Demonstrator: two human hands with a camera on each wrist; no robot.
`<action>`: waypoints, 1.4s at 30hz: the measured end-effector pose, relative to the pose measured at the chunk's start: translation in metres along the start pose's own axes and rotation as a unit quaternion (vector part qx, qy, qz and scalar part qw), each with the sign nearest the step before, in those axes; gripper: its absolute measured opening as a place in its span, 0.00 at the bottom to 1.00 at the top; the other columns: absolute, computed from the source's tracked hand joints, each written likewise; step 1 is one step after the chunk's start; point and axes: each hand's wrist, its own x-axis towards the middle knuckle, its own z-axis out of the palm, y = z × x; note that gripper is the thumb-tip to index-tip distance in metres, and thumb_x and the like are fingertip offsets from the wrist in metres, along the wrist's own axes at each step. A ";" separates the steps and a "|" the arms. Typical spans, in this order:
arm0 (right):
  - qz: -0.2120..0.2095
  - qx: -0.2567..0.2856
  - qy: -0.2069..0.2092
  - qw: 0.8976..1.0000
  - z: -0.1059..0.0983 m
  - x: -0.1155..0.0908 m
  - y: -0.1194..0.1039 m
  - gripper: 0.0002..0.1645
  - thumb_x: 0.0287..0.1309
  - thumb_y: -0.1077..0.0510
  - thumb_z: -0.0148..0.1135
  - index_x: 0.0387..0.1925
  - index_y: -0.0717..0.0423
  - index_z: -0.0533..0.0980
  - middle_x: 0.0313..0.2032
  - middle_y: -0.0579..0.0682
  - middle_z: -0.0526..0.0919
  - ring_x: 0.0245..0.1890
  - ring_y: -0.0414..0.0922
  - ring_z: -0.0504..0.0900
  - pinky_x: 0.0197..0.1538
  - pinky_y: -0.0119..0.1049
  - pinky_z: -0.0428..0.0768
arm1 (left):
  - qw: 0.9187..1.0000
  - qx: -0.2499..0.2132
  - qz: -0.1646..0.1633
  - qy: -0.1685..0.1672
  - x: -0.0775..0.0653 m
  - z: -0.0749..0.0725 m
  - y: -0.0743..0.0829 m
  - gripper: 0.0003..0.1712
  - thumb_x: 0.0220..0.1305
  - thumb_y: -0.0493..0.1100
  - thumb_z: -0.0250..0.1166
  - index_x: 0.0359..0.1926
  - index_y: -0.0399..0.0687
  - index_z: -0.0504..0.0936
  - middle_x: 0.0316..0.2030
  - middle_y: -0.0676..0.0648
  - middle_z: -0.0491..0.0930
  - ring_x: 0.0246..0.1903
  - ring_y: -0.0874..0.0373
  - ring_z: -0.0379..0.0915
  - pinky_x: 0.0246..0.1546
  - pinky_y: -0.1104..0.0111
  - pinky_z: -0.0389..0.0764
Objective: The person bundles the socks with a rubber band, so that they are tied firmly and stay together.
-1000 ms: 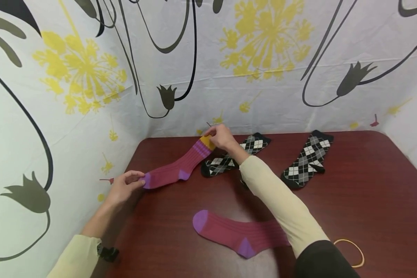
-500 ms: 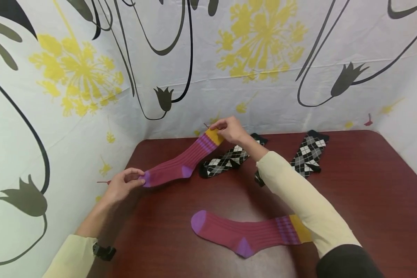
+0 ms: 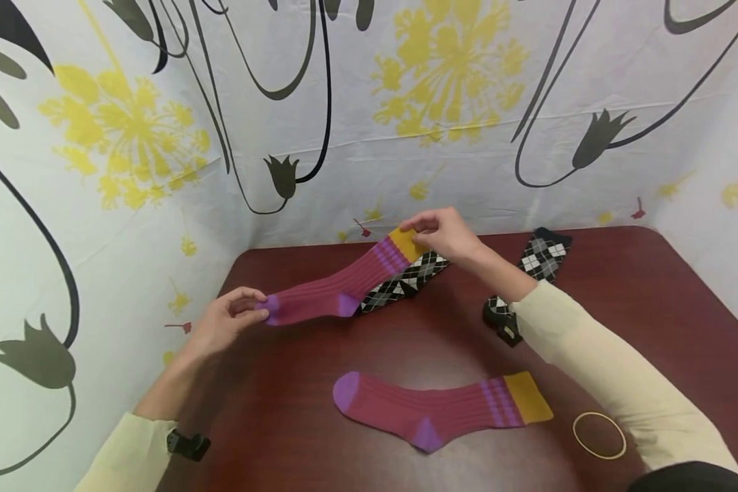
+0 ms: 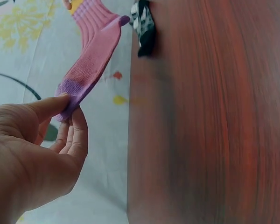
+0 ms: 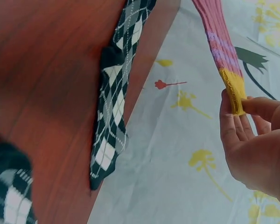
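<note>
Stretched between both hands above the table is a magenta sock (image 3: 320, 295) with a purple toe and heel and a yellow cuff. My left hand (image 3: 227, 321) pinches its toe, thumb against fingers, as the left wrist view also shows. At the other end my right hand (image 3: 445, 236) pinches the yellow cuff. A matching magenta sock (image 3: 430, 410) lies flat on the table nearer the front. Behind the held sock, partly covered by it, lies a black and white argyle sock (image 3: 402, 283). Another argyle sock (image 3: 544, 256) lies to the right, partly hidden by the right forearm.
A thin yellow ring (image 3: 599, 435) lies on the dark red wooden table (image 3: 295, 444), near the right sleeve. White cloth (image 3: 357, 178) printed with flowers hangs behind the table and along its sides. A dark band (image 3: 187, 445) sits at the left wrist.
Both hands have shifted right with the magenta sock, the right hand farther. The sock now covers more of the argyle sock behind it. The lying magenta sock's cuff has come out from behind the sleeve.
</note>
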 end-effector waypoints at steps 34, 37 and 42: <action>0.035 0.001 0.032 0.999 -0.071 -0.201 0.038 0.21 0.71 0.64 0.68 0.63 0.65 0.81 0.59 0.61 0.86 0.47 0.34 0.88 0.46 0.32 0.87 | 0.991 -0.070 0.040 -0.106 -0.025 0.082 0.048 0.13 0.69 0.34 0.73 0.53 0.41 0.86 0.47 0.41 0.85 0.38 0.56 0.83 0.39 0.70 0.84; 0.037 0.015 0.031 0.999 -0.070 -0.210 0.041 0.22 0.71 0.65 0.67 0.63 0.66 0.80 0.58 0.55 0.87 0.48 0.34 0.88 0.46 0.33 0.87 | 0.990 -0.075 0.043 -0.114 -0.029 0.086 0.047 0.13 0.69 0.34 0.73 0.53 0.41 0.85 0.48 0.41 0.84 0.38 0.57 0.83 0.39 0.70 0.84; 0.044 0.021 0.033 0.998 -0.068 -0.224 0.048 0.22 0.72 0.65 0.67 0.64 0.66 0.80 0.56 0.44 0.88 0.49 0.33 0.87 0.46 0.33 0.87 | 0.987 -0.087 0.040 -0.127 -0.034 0.091 0.045 0.14 0.69 0.33 0.73 0.54 0.40 0.85 0.47 0.40 0.84 0.39 0.56 0.84 0.40 0.69 0.85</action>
